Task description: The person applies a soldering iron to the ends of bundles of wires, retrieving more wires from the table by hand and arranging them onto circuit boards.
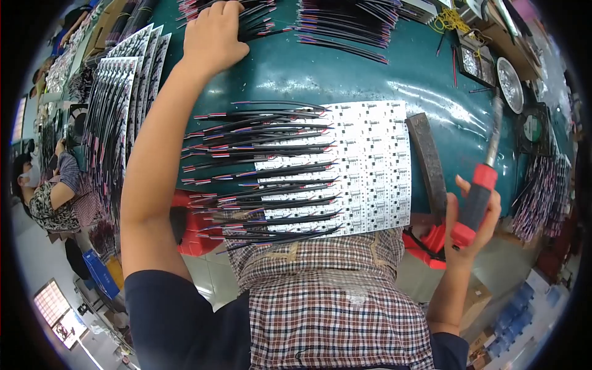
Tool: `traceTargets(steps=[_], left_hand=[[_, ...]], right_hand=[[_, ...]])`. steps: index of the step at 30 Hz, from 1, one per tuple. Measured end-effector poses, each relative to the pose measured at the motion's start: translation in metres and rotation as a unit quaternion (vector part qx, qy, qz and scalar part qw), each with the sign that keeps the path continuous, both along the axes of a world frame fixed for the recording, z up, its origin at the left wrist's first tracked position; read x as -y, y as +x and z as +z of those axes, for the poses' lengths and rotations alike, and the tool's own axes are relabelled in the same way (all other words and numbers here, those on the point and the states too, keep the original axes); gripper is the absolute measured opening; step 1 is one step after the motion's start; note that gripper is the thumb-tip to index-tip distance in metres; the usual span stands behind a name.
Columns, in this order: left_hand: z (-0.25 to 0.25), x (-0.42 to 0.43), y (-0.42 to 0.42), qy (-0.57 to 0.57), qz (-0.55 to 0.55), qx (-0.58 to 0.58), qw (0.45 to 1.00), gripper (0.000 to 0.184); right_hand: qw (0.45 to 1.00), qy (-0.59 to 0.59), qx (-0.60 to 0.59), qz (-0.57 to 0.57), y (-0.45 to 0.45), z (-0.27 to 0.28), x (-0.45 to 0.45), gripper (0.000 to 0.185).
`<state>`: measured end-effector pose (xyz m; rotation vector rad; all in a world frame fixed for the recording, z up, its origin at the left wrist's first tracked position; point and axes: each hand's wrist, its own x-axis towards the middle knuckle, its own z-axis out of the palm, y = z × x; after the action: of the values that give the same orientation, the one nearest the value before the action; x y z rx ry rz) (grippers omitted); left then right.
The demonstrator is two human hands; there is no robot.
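Note:
My left hand [213, 37] reaches to the far edge of the bench, over a pile of black-sleeved wires [258, 21]. Its thumb sticks out to the side, away from the bent fingers, and the fingertips are partly hidden. In my right hand [484, 213] is a soldering iron [475, 200] with a red and black handle, its metal shaft pointing up and away. Between my arms lies a white circuit board panel [370, 166]. Black wire leads [265, 148] run in several rows from its middle out past its left side.
A dark metal bar [427, 163] lies along the board's right edge. More wires [345, 31] sit at the back. Wired panels [114, 92] stand at left. A round metal dish [509, 85] and a solder spool [531, 128] are at right. A masked person [46, 191] sits far left.

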<state>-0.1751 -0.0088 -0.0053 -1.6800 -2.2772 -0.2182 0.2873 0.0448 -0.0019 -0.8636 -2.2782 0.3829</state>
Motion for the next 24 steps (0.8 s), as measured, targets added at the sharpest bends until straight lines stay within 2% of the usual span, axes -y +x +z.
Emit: traceTargets(steps=[2, 3, 6, 8, 10, 12, 13, 16, 18, 19, 20, 22, 23, 24], left_hand=[[-0.007, -0.006, -0.019, -0.010, 0.016, 0.094, 0.995, 0.064], [-0.006, -0.006, -0.021, 0.003, -0.001, 0.103, 0.995, 0.050], [-0.025, -0.010, -0.038, -0.006, -0.005, 0.080, 0.997, 0.045], [-0.012, -0.011, -0.024, -0.076, 0.019, 0.100, 0.992, 0.035], [-0.010, -0.012, -0.022, -0.151, 0.045, 0.105, 0.982, 0.041], [-0.012, -0.010, -0.022, -0.138, 0.005, 0.021, 0.990, 0.039], [-0.013, -0.010, -0.023, -0.134, 0.006, 0.019, 0.991, 0.039], [-0.010, -0.010, -0.030, -0.089, -0.042, -0.048, 0.994, 0.042], [-0.005, -0.015, -0.039, -0.031, -0.022, 0.099, 0.994, 0.043], [0.001, -0.024, -0.049, 0.001, -0.050, 0.112, 0.992, 0.054], [0.005, -0.033, -0.057, -0.003, -0.024, 0.122, 0.992, 0.053], [0.029, -0.063, -0.059, 0.051, 0.013, 0.164, 0.985, 0.035], [0.040, -0.074, -0.056, 0.060, 0.062, 0.146, 0.985, 0.035], [0.042, -0.086, -0.066, 0.069, 0.060, 0.143, 0.986, 0.035]], right_hand=[[1.000, -0.001, -0.023, -0.020, 0.010, 0.005, 0.007, 0.051], [0.996, -0.039, -0.056, -0.048, 0.014, 0.010, 0.011, 0.050], [0.988, -0.099, -0.083, -0.084, 0.036, 0.026, 0.019, 0.046], [0.991, -0.044, 0.030, -0.122, 0.047, 0.036, 0.019, 0.051], [0.988, -0.059, 0.050, -0.133, 0.054, 0.045, 0.024, 0.049], [0.980, -0.105, -0.002, -0.169, 0.063, 0.047, 0.029, 0.040], [0.976, -0.107, 0.023, -0.188, 0.064, 0.052, 0.032, 0.035], [0.973, -0.145, -0.057, -0.170, 0.079, 0.050, 0.034, 0.038], [0.975, -0.137, -0.059, -0.166, 0.079, 0.053, 0.037, 0.038], [0.972, -0.143, -0.071, -0.170, 0.078, 0.054, 0.039, 0.037], [0.970, -0.151, -0.080, -0.175, 0.077, 0.055, 0.041, 0.035], [0.969, -0.152, -0.081, -0.176, 0.070, 0.056, 0.044, 0.035], [0.968, -0.160, -0.080, -0.178, 0.066, 0.056, 0.047, 0.035], [0.969, -0.151, -0.086, -0.177, 0.065, 0.056, 0.047, 0.035]])
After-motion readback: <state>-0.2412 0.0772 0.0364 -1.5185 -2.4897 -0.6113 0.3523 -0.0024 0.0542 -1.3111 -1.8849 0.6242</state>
